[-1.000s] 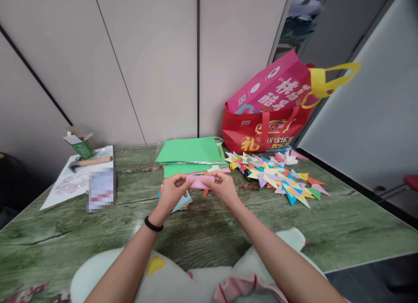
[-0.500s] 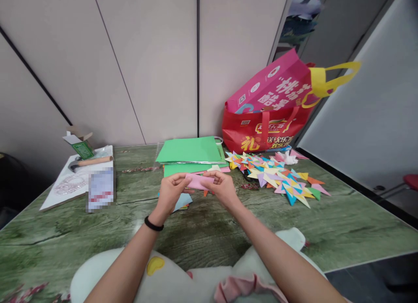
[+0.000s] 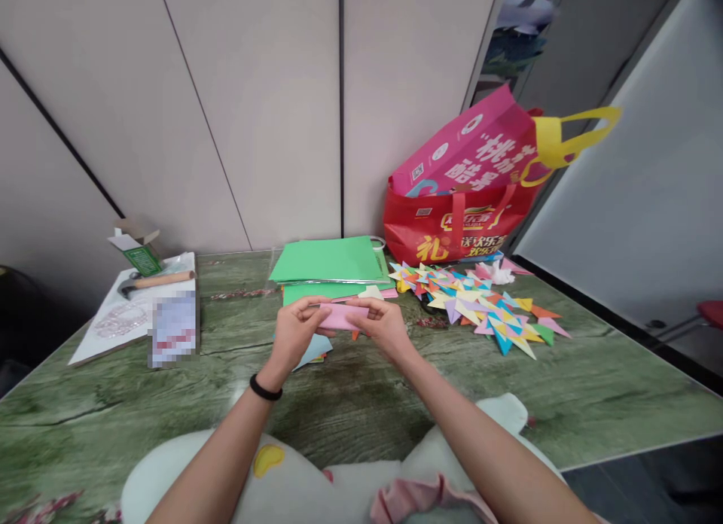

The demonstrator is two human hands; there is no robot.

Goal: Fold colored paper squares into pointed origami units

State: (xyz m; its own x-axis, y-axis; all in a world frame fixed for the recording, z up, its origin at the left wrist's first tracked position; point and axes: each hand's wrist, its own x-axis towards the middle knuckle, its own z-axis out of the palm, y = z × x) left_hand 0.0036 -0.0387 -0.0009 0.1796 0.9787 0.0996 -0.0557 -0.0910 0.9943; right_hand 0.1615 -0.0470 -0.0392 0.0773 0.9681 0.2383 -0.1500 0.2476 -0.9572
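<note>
A small pink paper strip point(image 3: 342, 317) is stretched level between both hands, above the table. My left hand point(image 3: 294, 330) pinches its left end, and a black band circles that wrist. At the right end, my right hand point(image 3: 387, 327) grips the strip between thumb and fingers. Light blue paper point(image 3: 314, 351) lies on the table below my left hand, with other coloured sheets under it. Green paper sheets point(image 3: 327, 260) in a clear sleeve lie beyond the hands.
Many folded colourful paper pieces point(image 3: 480, 302) are heaped at the right, before a red bag point(image 3: 429, 226) holding a pink bag point(image 3: 468, 144). At the left, a hammer point(image 3: 163, 279) and small green box point(image 3: 142, 258) rest on a white board point(image 3: 107, 328).
The pink strip shows a slightly broader, flatter face between my fingers. Both hands have hardly moved.
</note>
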